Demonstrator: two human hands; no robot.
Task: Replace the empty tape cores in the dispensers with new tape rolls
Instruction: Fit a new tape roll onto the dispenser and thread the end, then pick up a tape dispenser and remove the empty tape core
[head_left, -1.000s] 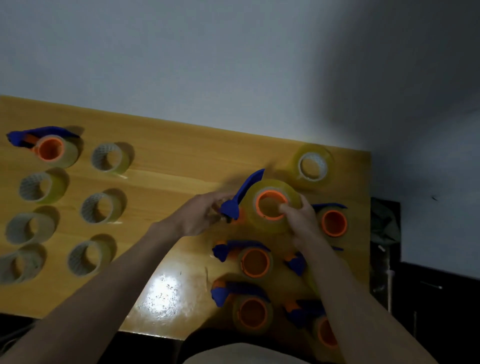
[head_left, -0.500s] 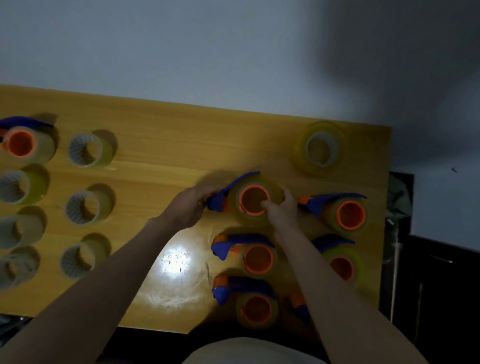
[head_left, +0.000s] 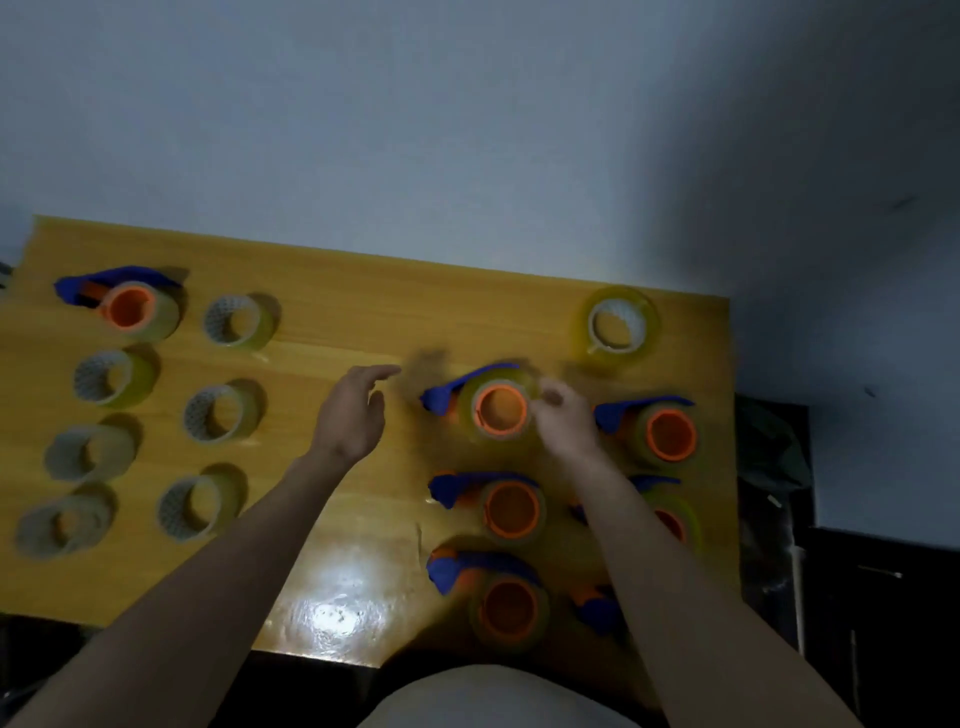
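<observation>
— where's the dispenser (head_left: 488, 402)?
— on the table (head_left: 337, 291), beside the right hand (head_left: 563, 421), whose blurred fingers i can't read.
— the left hand (head_left: 350, 410)?
— hovering apart, fingers loose, holding nothing.

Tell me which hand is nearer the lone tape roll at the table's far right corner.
Right. The right hand sits just below-left of the lone tape roll, beside a dispenser. The left hand hangs farther left, over bare table.

Middle lane: bare table (head_left: 332, 322) between empty cores (head_left: 221, 420) and dispensers (head_left: 511, 512), open.
Right side: dispensers packed tight.
</observation>
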